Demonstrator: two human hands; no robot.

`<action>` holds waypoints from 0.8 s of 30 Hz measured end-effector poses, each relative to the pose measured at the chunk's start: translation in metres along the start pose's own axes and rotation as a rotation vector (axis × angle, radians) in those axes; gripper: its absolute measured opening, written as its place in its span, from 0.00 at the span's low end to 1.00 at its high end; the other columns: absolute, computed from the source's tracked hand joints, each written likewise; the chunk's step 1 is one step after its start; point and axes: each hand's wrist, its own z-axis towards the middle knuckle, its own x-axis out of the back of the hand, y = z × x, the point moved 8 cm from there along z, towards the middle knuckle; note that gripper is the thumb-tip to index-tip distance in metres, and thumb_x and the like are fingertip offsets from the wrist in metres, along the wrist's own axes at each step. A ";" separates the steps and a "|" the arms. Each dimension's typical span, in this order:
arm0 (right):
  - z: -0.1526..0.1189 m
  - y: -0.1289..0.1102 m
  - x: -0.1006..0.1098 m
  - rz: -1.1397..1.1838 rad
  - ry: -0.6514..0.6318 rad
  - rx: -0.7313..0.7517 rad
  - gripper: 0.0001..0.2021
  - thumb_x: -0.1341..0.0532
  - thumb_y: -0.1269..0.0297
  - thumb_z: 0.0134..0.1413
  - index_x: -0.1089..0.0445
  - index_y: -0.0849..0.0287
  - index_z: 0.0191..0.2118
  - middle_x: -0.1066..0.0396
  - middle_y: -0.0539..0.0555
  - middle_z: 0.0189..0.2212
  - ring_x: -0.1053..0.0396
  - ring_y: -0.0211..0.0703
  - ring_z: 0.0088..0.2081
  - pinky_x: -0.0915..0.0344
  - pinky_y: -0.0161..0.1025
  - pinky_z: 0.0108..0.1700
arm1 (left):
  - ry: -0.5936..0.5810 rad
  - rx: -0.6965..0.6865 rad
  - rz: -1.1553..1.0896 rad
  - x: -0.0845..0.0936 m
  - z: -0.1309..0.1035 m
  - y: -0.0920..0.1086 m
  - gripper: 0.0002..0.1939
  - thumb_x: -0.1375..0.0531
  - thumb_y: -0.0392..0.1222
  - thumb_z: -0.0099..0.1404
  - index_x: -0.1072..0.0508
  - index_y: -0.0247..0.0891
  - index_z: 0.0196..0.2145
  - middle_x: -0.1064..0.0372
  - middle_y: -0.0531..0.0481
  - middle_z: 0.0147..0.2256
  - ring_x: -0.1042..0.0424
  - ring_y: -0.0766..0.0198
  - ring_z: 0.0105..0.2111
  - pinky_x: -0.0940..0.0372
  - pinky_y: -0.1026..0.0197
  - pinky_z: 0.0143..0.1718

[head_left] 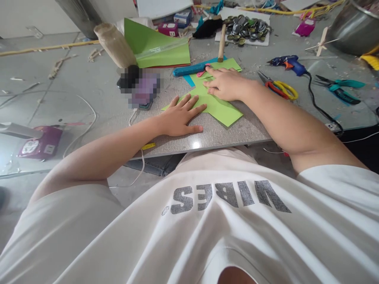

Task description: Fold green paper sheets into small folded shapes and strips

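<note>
A light green sheet of paper (226, 112), cut or folded into an angular shape, lies near the front edge of the tabletop. My left hand (177, 118) rests flat with spread fingers, its fingertips on the paper's left part and its thumb on the table. Palm down, my right hand (226, 83) presses on the paper's upper part with fingers stretched out. Just beyond its fingertips lie a long blue tool (189, 70) and a small pink piece (203, 71). A blue sheet (188, 81) shows partly underneath. Neither hand grips anything.
To the right lie scissors (281, 90), a blue glue gun (288, 65) and teal-handled pliers (340, 88). Bottle caps (248, 29) are heaped at the back near a wooden stick (221, 43). Left are a phone (145, 88), a green folder (160, 49) and a cable (94, 114).
</note>
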 end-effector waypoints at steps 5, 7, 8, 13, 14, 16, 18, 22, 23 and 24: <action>-0.012 -0.002 0.013 -0.008 0.057 0.018 0.35 0.45 0.27 0.75 0.10 0.32 0.69 0.47 0.31 0.92 0.45 0.86 0.91 0.40 0.92 0.86 | 0.010 -0.008 0.002 -0.002 0.001 -0.003 0.55 0.48 0.81 0.88 0.54 0.50 0.96 0.70 0.34 0.95 0.68 0.19 0.94 0.66 0.15 0.90; -0.016 -0.009 0.018 -0.031 0.039 0.017 0.35 0.45 0.29 0.73 0.08 0.35 0.66 0.49 0.31 0.93 0.45 0.84 0.91 0.42 0.89 0.88 | 0.011 -0.008 -0.003 -0.001 0.001 -0.003 0.54 0.48 0.81 0.88 0.55 0.51 0.96 0.70 0.35 0.95 0.69 0.19 0.94 0.66 0.15 0.91; -0.017 -0.014 0.019 -0.053 0.015 0.022 0.35 0.45 0.30 0.73 0.08 0.37 0.66 0.50 0.32 0.93 0.45 0.83 0.91 0.43 0.88 0.89 | 0.007 -0.006 -0.005 -0.001 0.001 -0.003 0.55 0.48 0.81 0.88 0.55 0.51 0.96 0.70 0.35 0.95 0.70 0.20 0.94 0.67 0.15 0.91; -0.020 -0.026 0.021 -0.113 -0.083 0.008 0.41 0.48 0.30 0.65 0.06 0.45 0.59 0.50 0.39 0.94 0.46 0.85 0.91 0.48 0.89 0.88 | -0.017 0.010 -0.009 -0.002 0.001 -0.004 0.55 0.48 0.81 0.87 0.56 0.52 0.96 0.72 0.37 0.96 0.71 0.20 0.94 0.68 0.16 0.91; -0.021 -0.027 0.021 -0.105 -0.086 0.017 0.40 0.49 0.30 0.65 0.05 0.45 0.58 0.48 0.40 0.93 0.44 0.85 0.90 0.48 0.90 0.88 | -0.012 0.007 -0.012 -0.002 0.001 -0.004 0.55 0.48 0.82 0.87 0.56 0.52 0.96 0.72 0.38 0.96 0.71 0.19 0.94 0.68 0.16 0.91; -0.027 -0.029 0.023 -0.091 -0.079 0.049 0.38 0.48 0.31 0.67 0.05 0.44 0.55 0.42 0.41 0.92 0.40 0.84 0.88 0.45 0.90 0.87 | 0.004 -0.002 -0.023 -0.002 0.001 -0.005 0.55 0.48 0.82 0.87 0.56 0.53 0.96 0.71 0.39 0.96 0.70 0.20 0.94 0.68 0.16 0.91; -0.036 -0.030 0.025 -0.086 -0.077 0.069 0.35 0.48 0.32 0.68 0.05 0.44 0.51 0.37 0.43 0.90 0.37 0.83 0.87 0.42 0.90 0.86 | 0.019 -0.012 -0.034 -0.003 0.002 -0.006 0.56 0.47 0.82 0.86 0.55 0.54 0.96 0.70 0.40 0.96 0.70 0.21 0.94 0.68 0.17 0.91; -0.064 -0.034 0.029 -0.063 -0.104 0.096 0.27 0.43 0.39 0.71 0.07 0.44 0.51 0.34 0.44 0.89 0.34 0.82 0.85 0.40 0.89 0.86 | 0.029 -0.021 -0.039 -0.005 0.002 -0.006 0.55 0.47 0.82 0.86 0.54 0.54 0.96 0.69 0.38 0.96 0.69 0.20 0.94 0.67 0.16 0.91; -0.073 -0.036 0.030 -0.078 -0.109 0.100 0.25 0.42 0.43 0.71 0.07 0.44 0.51 0.34 0.44 0.89 0.33 0.81 0.84 0.39 0.89 0.85 | 0.029 -0.021 -0.036 -0.005 0.002 -0.006 0.55 0.47 0.82 0.86 0.54 0.53 0.96 0.69 0.38 0.96 0.69 0.20 0.94 0.67 0.16 0.91; -0.082 -0.038 0.030 -0.097 -0.111 0.103 0.24 0.42 0.45 0.72 0.07 0.44 0.51 0.36 0.44 0.90 0.33 0.81 0.84 0.39 0.89 0.85 | 0.027 -0.020 -0.032 -0.005 0.002 -0.006 0.55 0.48 0.82 0.86 0.54 0.53 0.96 0.69 0.37 0.96 0.69 0.20 0.94 0.68 0.16 0.91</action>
